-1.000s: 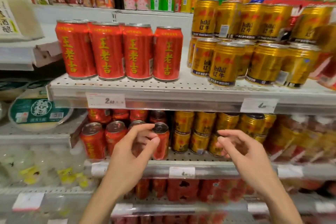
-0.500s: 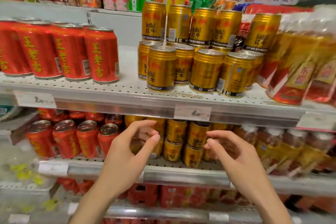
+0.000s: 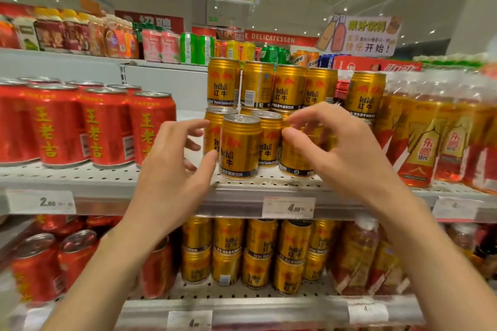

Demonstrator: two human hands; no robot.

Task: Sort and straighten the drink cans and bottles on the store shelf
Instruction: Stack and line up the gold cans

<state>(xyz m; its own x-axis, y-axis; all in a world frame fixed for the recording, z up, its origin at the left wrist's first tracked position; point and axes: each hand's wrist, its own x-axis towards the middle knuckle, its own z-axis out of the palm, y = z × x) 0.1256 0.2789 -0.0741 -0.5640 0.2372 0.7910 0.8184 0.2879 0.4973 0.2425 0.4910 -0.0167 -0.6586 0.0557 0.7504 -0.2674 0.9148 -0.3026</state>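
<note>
1. At frame centre, front gold can stands upright near edge of middle shelf, ahead of other gold cans stacked 2 high.
2. L hand at 9 o'clock of it: fingers loosely spread, thumb tip at can's side, gripping nothing.
3. R hand at 3 o'clock: fingers curled over the neighbouring cans; can't tell if gripping.
4. Red cans at 9 o'clock, bottles at 3.

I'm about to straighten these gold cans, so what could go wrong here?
The front gold can stands near the shelf edge; a nudge from the left hand might tip it off. The right hand reaches beneath the stacked upper cans, which could topple.
</note>
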